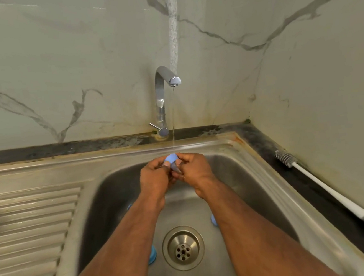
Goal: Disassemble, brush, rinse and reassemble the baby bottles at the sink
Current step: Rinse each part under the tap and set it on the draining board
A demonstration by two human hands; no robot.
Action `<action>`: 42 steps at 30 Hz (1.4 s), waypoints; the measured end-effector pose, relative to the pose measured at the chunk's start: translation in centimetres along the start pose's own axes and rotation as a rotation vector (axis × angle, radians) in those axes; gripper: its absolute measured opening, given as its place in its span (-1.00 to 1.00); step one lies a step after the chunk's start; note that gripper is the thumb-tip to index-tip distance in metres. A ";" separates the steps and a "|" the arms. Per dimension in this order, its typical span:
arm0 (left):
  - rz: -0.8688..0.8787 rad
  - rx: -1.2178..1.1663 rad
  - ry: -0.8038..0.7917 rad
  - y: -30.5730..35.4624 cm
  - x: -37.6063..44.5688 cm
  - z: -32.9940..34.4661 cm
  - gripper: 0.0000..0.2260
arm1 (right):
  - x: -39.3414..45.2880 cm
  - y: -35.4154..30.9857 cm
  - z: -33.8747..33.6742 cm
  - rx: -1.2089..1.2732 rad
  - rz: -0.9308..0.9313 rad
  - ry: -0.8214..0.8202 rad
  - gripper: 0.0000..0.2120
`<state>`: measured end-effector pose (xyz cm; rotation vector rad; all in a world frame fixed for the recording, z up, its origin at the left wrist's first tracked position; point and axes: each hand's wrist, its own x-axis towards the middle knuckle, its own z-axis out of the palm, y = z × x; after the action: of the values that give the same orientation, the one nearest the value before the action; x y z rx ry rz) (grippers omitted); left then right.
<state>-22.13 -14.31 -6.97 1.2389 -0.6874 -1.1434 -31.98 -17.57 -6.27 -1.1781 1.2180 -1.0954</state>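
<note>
Forearms crossing over drain (183, 247), hiding blue parts (152, 255) in sink (237, 177), left hand (156, 178) and right hand (195, 170) pinching blue cap (171, 157) under running tap (165, 80), brush (318, 184) lying on counter (293, 170).

No text, label, brand, number or sign can be read anywhere in this view.

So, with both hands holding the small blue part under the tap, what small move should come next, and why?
Probably turn the blue part in the fingers so the stream reaches its other sides. The left hand and right hand both grip it just below the running faucet, and the brush lies aside on the counter, so this looks like rinsing.
</note>
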 end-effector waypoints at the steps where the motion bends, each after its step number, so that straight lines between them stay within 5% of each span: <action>1: -0.015 -0.032 -0.019 0.1 0.0 0.0 -0.84 | 0.1 0.0 0.0 -0.016 -0.015 0.020 -0.72; 8: -0.036 -0.142 -0.161 0.6 -0.2 -0.2 -0.82 | 0.0 -0.4 -0.4 -0.048 -0.073 0.123 -0.93; 22: 0.120 0.074 -0.075 0.9 -0.1 -0.6 -0.64 | -0.5 -0.9 -0.5 0.099 0.020 -0.085 -0.64; 25: 0.077 0.037 -0.139 1.2 0.1 -0.9 -0.56 | -0.1 -0.7 0.1 -0.114 -0.125 -0.038 -0.71; 28: 0.018 -0.024 -0.031 1.0 0.7 -1.3 -0.63 | 0.2 -0.7 0.1 -0.163 -0.185 0.119 -0.74; 32: -0.111 -0.057 0.050 0.9 0.7 -1.5 -0.77 | 0.0 -0.5 0.2 -0.308 -0.183 0.106 -0.75; 42: -0.242 -0.173 -0.143 1.2 -0.3 -1.1 -0.75 | -0.4 -0.6 -0.2 -0.419 -0.221 0.230 -0.85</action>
<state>-20.92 -13.72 -6.02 1.1215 -0.5401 -1.4713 -32.20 -17.24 -5.59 -1.5661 1.5764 -1.1980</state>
